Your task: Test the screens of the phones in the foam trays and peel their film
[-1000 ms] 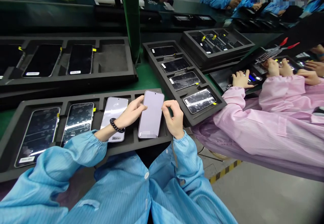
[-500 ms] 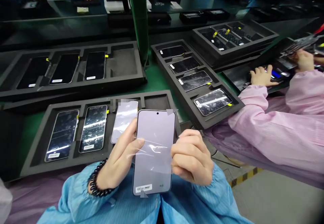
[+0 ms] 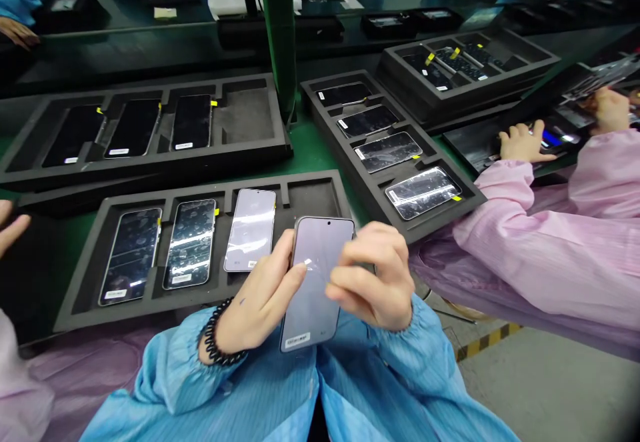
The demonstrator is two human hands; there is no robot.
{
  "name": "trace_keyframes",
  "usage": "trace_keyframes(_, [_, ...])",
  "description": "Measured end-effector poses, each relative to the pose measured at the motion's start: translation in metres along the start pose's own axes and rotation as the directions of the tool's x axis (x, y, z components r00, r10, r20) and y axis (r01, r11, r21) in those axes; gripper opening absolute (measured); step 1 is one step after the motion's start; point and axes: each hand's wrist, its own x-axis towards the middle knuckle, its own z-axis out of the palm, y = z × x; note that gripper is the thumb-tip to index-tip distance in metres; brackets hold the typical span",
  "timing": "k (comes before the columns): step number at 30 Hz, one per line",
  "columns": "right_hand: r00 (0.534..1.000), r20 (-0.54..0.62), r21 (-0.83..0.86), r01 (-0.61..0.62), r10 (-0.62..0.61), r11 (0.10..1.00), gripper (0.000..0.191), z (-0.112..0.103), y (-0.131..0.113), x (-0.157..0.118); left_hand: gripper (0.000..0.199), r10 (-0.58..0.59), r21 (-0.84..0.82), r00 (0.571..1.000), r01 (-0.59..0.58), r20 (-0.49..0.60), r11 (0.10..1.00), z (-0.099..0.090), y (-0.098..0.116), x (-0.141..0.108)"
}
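My left hand (image 3: pixel 260 305), with a black coiled band at the wrist, grips the left edge of a phone (image 3: pixel 311 312), its thumb on the front. The phone has a pale lilac face, a camera hole at the top and a white label at the bottom. Curled and pinched, my right hand (image 3: pixel 377 275) overlaps the phone's right edge; I cannot make out what its fingers hold. Behind the phone lies a grey foam tray (image 3: pixel 317 195). Inside that tray are another lilac-faced phone (image 3: pixel 250 229) and two dark-faced phones (image 3: pixel 190 245) (image 3: pixel 131 255).
Another phone tray (image 3: pixel 250 112) lies behind, left of a green post (image 3: pixel 280 42). A slanting tray (image 3: pixel 430 225) of phones and a stacked tray (image 3: pixel 530 55) stand to the right. A pink-sleeved co-worker's hand (image 3: pixel 525 142) works at far right; another person's hand (image 3: pixel 11 229) shows at left.
My right hand has risen and moved left over the phone's edge, and the phone has tilted and shifted right. The clear film wrinkles across its face have lessened. A hand has appeared at far left.
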Motion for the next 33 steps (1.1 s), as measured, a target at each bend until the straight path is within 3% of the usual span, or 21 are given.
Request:
trace_keyframes(4, [0.998, 0.055, 0.138, -0.051, 0.044, 0.989, 0.027, 0.009, 0.014, 0.006, 0.052, 0.009, 0.065, 0.991, -0.018, 0.137, 0.998, 0.005, -0.006, 0.006])
trace_keyframes(7, [0.997, 0.023, 0.24, -0.082, 0.079, 0.967, 0.028, 0.008, 0.014, 0.006, 0.056, -0.07, 0.032, 0.991, 0.067, 0.11, 0.997, 0.005, -0.011, 0.002])
trace_keyframes(10, [0.999, 0.008, 0.315, -0.032, 0.031, 0.948, 0.035, -0.001, 0.007, 0.003, 0.06, -0.098, -0.066, 0.993, 0.103, 0.071, 0.992, 0.003, -0.012, -0.003])
trace_keyframes(15, [0.999, 0.026, 0.214, -0.046, 0.041, 0.976, 0.032, -0.022, -0.001, -0.004, 0.055, -0.071, -0.219, 0.997, 0.071, 0.009, 0.973, 0.0, -0.003, -0.007])
trace_keyframes(20, [0.966, 0.254, 0.283, -0.132, 0.059, 0.95, 0.038, -0.031, -0.008, -0.002, 0.058, -0.054, -0.25, 0.997, 0.041, -0.047, 0.967, -0.002, -0.002, -0.01])
trace_keyframes(22, [0.953, 0.295, 0.308, -0.169, 0.075, 0.936, 0.042, -0.029, -0.012, -0.001, 0.061, -0.074, -0.227, 0.996, 0.061, -0.051, 0.972, -0.002, -0.003, -0.013])
trace_keyframes(28, [0.974, 0.219, 0.303, -0.128, 0.062, 0.944, 0.039, -0.022, -0.021, 0.0, 0.065, -0.113, -0.247, 0.994, 0.106, -0.015, 0.963, -0.004, -0.004, -0.019])
trace_keyframes(33, [0.973, 0.223, 0.292, -0.12, 0.055, 0.949, 0.039, -0.022, -0.021, 0.001, 0.061, -0.089, -0.241, 0.996, 0.08, -0.025, 0.967, -0.006, -0.001, -0.017])
